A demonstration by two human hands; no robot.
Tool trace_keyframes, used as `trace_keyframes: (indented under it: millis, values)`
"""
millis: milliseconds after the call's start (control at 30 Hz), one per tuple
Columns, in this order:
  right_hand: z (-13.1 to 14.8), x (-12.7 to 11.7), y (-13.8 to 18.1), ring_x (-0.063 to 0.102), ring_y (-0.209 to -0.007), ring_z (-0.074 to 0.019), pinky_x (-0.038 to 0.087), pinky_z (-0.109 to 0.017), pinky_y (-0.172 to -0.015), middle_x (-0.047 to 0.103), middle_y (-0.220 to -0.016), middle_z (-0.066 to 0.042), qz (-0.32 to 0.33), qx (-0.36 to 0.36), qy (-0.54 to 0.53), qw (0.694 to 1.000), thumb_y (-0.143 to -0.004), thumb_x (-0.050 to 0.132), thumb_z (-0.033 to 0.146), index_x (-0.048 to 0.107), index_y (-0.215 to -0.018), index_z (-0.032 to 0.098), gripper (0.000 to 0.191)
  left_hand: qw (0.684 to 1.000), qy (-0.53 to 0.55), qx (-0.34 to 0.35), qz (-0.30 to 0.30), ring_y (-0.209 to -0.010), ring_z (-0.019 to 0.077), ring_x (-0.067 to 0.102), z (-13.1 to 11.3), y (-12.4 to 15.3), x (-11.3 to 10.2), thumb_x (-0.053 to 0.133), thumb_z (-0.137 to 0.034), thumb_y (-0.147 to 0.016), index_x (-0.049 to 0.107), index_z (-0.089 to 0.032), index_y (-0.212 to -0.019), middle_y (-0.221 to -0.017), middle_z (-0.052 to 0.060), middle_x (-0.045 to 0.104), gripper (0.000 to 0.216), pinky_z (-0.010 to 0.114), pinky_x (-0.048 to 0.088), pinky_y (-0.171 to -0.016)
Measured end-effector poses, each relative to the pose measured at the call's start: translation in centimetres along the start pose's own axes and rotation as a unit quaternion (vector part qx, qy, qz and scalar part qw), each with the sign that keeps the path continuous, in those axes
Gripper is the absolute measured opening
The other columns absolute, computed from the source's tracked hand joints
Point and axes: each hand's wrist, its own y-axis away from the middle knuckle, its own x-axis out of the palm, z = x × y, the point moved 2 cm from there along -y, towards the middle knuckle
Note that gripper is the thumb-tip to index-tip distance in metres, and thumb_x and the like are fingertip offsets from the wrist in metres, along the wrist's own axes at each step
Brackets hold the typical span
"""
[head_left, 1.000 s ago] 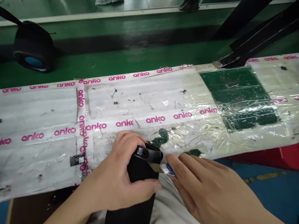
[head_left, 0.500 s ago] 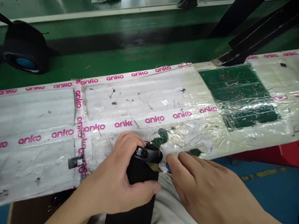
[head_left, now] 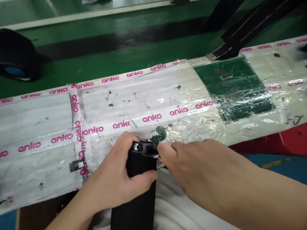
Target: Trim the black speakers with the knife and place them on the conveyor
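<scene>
far left: black round device point(head_left: 14, 60) beyond the desk point(head_left: 35, 121)
desk: small black tag point(head_left: 77, 165) left, green patch point(head_left: 232, 86) far right
centre: black cylinder point(head_left: 140, 188) upright at the desk's near edge
left hand point(head_left: 117, 185): grip wrapped tight round the cylinder, thumb across its front
right hand point(head_left: 201, 172): palm down, fingertips point(head_left: 163, 152) at the cylinder's top rim; grip hidden, cannot tell
</scene>
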Motion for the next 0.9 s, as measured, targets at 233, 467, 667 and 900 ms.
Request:
trace_keyframes:
  millis: [233, 467, 667, 900]
  values:
    - [-2.5, -1.8, 4.3, 0.058, -0.042, -0.0207, 0.031, -0.036, -0.04, 0.066, -0.068, 0.0, -0.131, 0.123, -0.025, 0.983, -0.109, 0.041, 0.032, 0.057, -0.11, 0.027, 0.016, 0.996, 0.083, -0.026, -0.035, -0.116, 0.0292, 0.064, 0.9, 0.9, 0.0, 0.081, -0.033, -0.081, 0.058, -0.03, -0.111, -0.124, 0.002, 0.067, 0.038, 0.04, 0.052, -0.093]
    - [3.9, 3.8, 3.7, 0.074, -0.075, -0.0231, 0.06, -0.03, -0.057, 0.077, -0.101, -0.003, -0.053, 0.306, -0.606, 0.732, -0.084, 0.085, 0.048, 0.058, -0.131, 0.032, 0.056, 0.989, -0.003, -0.053, -0.139, -0.098, 0.0279, 0.064, 0.2, 1.0, 0.5, 0.074, -0.046, -0.092, 0.052, -0.027, -0.106, -0.107, 0.003, 0.064, 0.032, 0.044, 0.054, -0.084]
    - [5.0, 6.3, 3.4, 0.054, -0.072, -0.0153, 0.05, -0.028, -0.067, 0.059, -0.08, 0.006, -0.136, 0.427, -0.717, 0.534, -0.066, 0.098, 0.05, 0.063, -0.117, 0.028, 0.065, 0.98, -0.143, 0.062, -0.126, -0.12, 0.0326, 0.055, -1.2, 1.0, 0.0, 0.066, -0.038, -0.095, 0.044, -0.027, -0.135, -0.128, 0.01, 0.053, 0.047, 0.053, 0.051, -0.1]
    - [1.0, 7.6, 5.6, 0.044, -0.067, -0.0112, 0.039, -0.024, -0.062, 0.053, -0.075, 0.007, -0.172, 0.416, -0.747, 0.49, -0.067, 0.1, 0.055, 0.063, -0.11, 0.027, 0.063, 0.992, -0.009, 0.096, -0.08, -0.141, 0.0349, 0.043, 2.1, 0.0, -0.3, 0.083, -0.044, -0.089, 0.047, -0.044, -0.136, -0.145, 0.004, 0.045, 0.059, 0.055, 0.039, -0.116]
